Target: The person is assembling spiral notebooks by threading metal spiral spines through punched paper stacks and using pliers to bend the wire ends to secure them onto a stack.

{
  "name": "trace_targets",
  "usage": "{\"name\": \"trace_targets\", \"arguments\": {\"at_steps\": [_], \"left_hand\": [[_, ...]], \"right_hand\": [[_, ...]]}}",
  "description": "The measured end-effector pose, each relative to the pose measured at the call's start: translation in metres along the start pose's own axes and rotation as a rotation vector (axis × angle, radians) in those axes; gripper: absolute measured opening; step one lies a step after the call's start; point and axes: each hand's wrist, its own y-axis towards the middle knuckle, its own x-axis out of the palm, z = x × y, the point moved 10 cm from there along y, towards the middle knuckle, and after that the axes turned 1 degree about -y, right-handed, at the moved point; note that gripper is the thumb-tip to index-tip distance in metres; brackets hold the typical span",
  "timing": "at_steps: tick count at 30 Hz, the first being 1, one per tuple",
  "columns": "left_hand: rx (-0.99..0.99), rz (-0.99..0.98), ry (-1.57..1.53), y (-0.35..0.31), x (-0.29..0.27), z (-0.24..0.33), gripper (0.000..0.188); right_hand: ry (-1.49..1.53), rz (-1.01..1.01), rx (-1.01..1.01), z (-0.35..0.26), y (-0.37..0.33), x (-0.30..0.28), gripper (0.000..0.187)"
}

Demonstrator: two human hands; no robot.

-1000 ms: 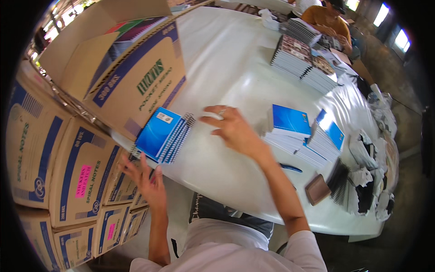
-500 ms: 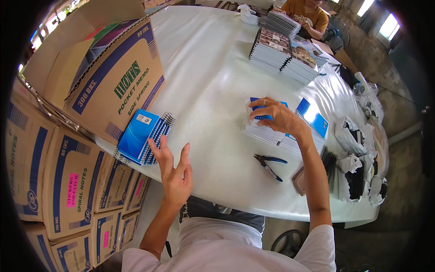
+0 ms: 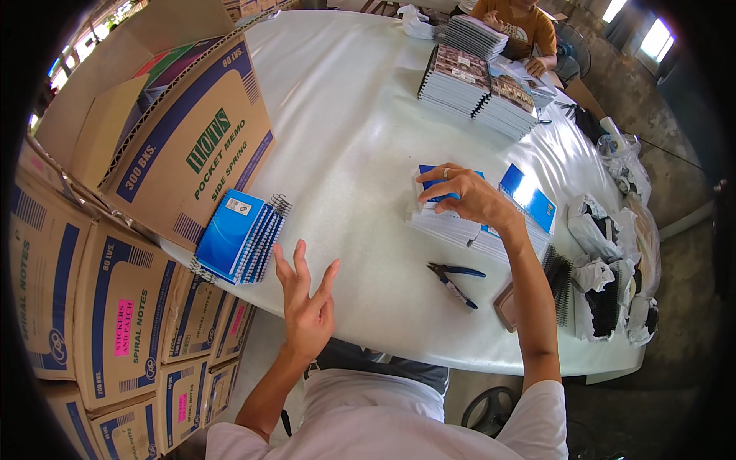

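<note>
My left hand point(image 3: 309, 310) hovers above the table's near edge, fingers spread and nothing in them. To its left, a fanned pile of blue spiral notebooks point(image 3: 228, 239) lies beside the large cardboard box. Over on the right, my right hand point(image 3: 474, 198) is curved above a stack of blue-covered pads point(image 3: 441, 224), its thumb and fingers apart; whether the fingertips touch the top cover I cannot tell. A ring shows on one finger. Another blue-covered stack point(image 3: 533, 201) is next to it, partly behind my forearm. Pliers with dark blue handles point(image 3: 454, 282) lie partly opened nearer to me.
An open cardboard box point(image 3: 207, 146) stands at the left, above stacked cartons point(image 3: 126, 307). Thick spiral-bound books point(image 3: 479, 96) are piled at the far right, near a person in a brown shirt point(image 3: 521, 31). Plastic bags with black spiral coils point(image 3: 602, 307) line the right edge.
My left hand has moved slightly right and down, away from the notebook pile. My right hand stays nearly in place over the stack. The far person's hands have shifted.
</note>
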Motion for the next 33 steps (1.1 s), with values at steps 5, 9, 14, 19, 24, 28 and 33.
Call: {"name": "trace_targets", "arguments": {"at_steps": [5,9,14,19,24,28,33], "left_hand": [[0.011,-0.06,-0.028,-0.007,0.015,0.003,0.062],[0.012,-0.09,-0.058,-0.012,0.022,0.007,0.062],[0.025,-0.116,-0.092,-0.014,0.028,0.011,0.064],[0.048,-0.131,-0.059,-0.012,0.027,0.017,0.065],[0.008,-0.126,-0.112,-0.015,0.03,0.014,0.065],[0.01,-0.137,-0.111,-0.015,0.03,0.013,0.064],[0.025,-0.148,-0.094,-0.017,0.031,0.013,0.063]], "right_hand": [[0.005,0.009,-0.02,-0.001,-0.001,0.0,0.035],[0.038,0.016,-0.035,-0.001,-0.001,-0.003,0.034],[0.044,0.006,-0.009,0.002,-0.003,-0.003,0.029],[-0.017,-0.011,-0.022,-0.004,-0.002,0.0,0.025],[-0.153,-0.022,-0.059,-0.005,-0.001,0.006,0.028],[-0.166,-0.045,-0.042,-0.007,-0.003,0.006,0.029],[-0.189,-0.041,-0.06,-0.01,-0.006,0.008,0.027]]}}
